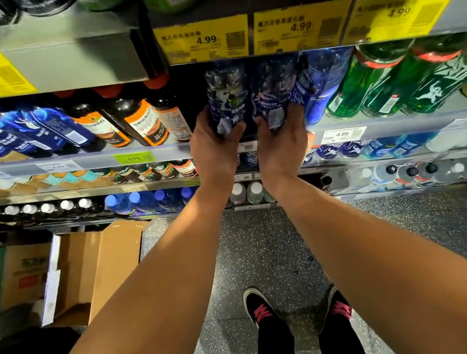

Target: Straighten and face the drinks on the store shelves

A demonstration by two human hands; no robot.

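Two dark blue-purple drink bottles stand side by side at the front of the middle shelf. My left hand grips the lower part of the left bottle, thumb across its label. My right hand grips the base of the right bottle. A third bottle of the same kind stands just to the right, untouched. Left of my hands the shelf has a dark gap.
Dark bottles with orange labels and blue bottles stand to the left, green bottles to the right. Yellow price tags hang on the shelf above. Open cardboard boxes sit on the floor at left, by my feet.
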